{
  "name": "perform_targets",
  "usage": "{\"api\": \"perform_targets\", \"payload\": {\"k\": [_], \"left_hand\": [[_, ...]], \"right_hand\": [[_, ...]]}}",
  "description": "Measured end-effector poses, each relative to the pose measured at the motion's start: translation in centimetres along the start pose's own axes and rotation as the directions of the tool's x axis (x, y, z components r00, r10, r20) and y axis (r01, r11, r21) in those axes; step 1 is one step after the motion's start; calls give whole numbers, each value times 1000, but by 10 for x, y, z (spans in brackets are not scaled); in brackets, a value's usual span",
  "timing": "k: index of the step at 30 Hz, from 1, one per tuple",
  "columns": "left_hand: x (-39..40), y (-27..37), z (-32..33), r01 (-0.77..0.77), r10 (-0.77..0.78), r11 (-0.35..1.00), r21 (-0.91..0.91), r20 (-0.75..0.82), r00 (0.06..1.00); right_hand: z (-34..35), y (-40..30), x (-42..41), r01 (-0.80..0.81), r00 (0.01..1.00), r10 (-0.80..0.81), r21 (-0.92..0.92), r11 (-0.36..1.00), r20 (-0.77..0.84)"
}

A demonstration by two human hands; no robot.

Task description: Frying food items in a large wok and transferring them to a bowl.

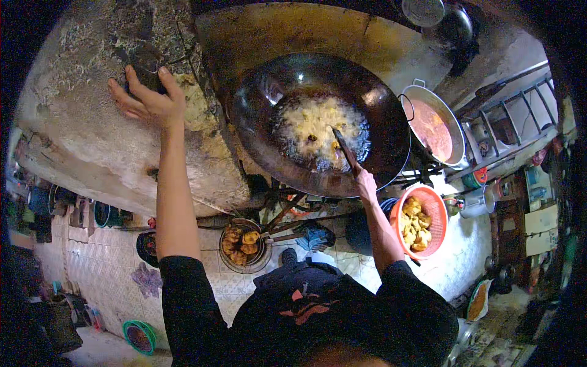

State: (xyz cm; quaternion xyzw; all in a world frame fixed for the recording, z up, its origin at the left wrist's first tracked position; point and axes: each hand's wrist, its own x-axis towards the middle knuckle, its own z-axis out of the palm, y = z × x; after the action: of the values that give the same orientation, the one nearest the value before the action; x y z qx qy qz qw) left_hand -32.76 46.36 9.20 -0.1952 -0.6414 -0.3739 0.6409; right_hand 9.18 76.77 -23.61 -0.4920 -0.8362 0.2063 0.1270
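My right hand (365, 184) grips a dark, long-handled utensil (346, 147). Its tip reaches into the bubbling oil (316, 124) of a large black wok (257, 114), among frying pieces blurred by foam. My left hand (153, 101) is off to the left, fingers spread over a rough, worn masonry surface (91, 114). Behind those fingers is a dark patch; whether it is a hollow or an object is unclear, as is any contact.
Right of the wok stand a metal pot of reddish-brown liquid (429, 121) and an orange plastic basket (441, 215) of yellow-coated pieces. Browned fried pieces fill a long-handled strainer (240, 247) below. A ladder (513, 117) lies at right; a green basket (139, 337) stands on the tiled floor.
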Motion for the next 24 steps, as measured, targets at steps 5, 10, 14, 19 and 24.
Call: {"api": "perform_targets", "payload": {"k": [5,10,14,19,24], "left_hand": [[3,0,-3,-51,52,998,22,-19,998],[-1,3,-6,-8,8,1000,30,7,1000],[-1,0,-5,-11,11,1000,9,-2,1000],[0,-2,-5,-23,23,1000,-10,-8,1000],[-2,-6,-6,11,-11,1000,-1,-2,1000]], "right_hand": [[14,-44,27,159,987,-155,-100,982,43],[39,-75,59,181,983,-178,-73,981,49],[37,-87,68,129,991,-122,-125,984,61],[34,-84,59,219,976,-216,-109,970,38],[61,-92,76,323,946,-316,-142,936,68]]}}
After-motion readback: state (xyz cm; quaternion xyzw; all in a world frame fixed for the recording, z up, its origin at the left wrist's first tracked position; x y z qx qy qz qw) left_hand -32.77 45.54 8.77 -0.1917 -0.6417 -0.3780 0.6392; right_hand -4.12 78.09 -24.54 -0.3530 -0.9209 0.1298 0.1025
